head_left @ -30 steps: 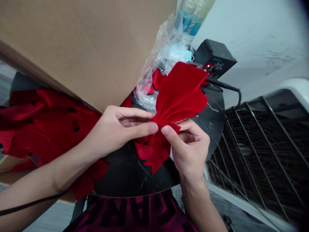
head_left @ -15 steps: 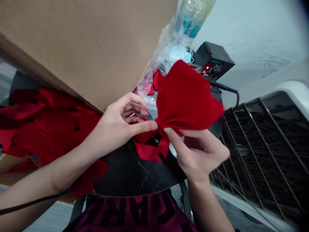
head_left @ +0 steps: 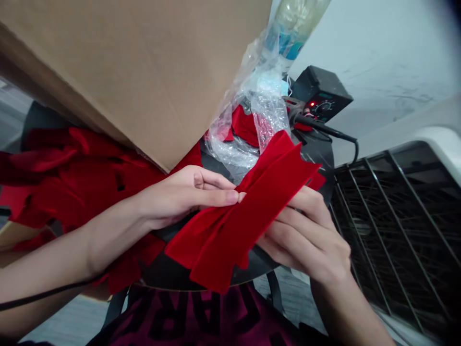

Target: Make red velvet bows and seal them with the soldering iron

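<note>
A red velvet ribbon bow (head_left: pixel 252 206) is held between both hands over the black round table (head_left: pixel 169 274). Its long tails slant from upper right to lower left, with a notched end at the top. My left hand (head_left: pixel 201 192) pinches the gathered middle from the left, thumb on top. My right hand (head_left: pixel 306 230) grips the bow from behind on the right; its fingertips are partly hidden by the ribbon. Left of my left forearm lies a heap of red velvet pieces (head_left: pixel 82 192).
A large cardboard box (head_left: pixel 144 72) stands at the back left. Behind the bow are clear plastic wrap (head_left: pixel 234 154), a bottle (head_left: pixel 291 33) and a black control unit (head_left: pixel 320 93) with a lit red light and a corded tool (head_left: pixel 320 125). A heater-like grille (head_left: pixel 392 230) borders the right.
The ribbon bow has been turned, so its long tails now face me across the middle. My right hand has swung round behind it, and my left hand has moved slightly down.
</note>
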A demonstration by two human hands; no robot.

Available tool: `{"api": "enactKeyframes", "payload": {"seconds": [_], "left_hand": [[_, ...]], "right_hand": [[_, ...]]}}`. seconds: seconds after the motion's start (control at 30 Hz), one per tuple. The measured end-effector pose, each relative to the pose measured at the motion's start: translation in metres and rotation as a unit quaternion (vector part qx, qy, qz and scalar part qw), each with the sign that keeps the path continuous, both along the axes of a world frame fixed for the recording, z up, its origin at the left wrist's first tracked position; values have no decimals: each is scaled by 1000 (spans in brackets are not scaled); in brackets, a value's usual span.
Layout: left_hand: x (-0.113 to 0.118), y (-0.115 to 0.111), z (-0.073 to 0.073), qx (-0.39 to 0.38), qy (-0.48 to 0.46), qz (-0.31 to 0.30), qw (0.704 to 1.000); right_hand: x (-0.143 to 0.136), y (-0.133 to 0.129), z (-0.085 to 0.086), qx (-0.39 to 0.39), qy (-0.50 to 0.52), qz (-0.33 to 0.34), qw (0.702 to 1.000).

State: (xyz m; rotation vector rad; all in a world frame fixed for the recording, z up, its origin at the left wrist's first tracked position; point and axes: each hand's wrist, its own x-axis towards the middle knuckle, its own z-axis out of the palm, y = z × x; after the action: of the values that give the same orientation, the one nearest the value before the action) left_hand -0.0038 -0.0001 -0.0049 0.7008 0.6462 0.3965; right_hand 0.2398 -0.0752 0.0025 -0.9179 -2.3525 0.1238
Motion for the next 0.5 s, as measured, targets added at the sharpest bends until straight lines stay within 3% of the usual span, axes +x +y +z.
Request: {"api": "enactKeyframes", "payload": {"seconds": [0.13, 0.3, 0.5], "left_hand": [[0, -1, -3, 20, -19, 6, 1000], [5, -5, -3, 12, 13, 39, 999], [11, -6, -2, 30, 31, 117, 992]], "right_hand": [[-11, -9, 8, 82, -24, 5, 996], [-28, -16, 17, 52, -37, -29, 998], [-36, -43, 16, -15, -74, 72, 995]]}}
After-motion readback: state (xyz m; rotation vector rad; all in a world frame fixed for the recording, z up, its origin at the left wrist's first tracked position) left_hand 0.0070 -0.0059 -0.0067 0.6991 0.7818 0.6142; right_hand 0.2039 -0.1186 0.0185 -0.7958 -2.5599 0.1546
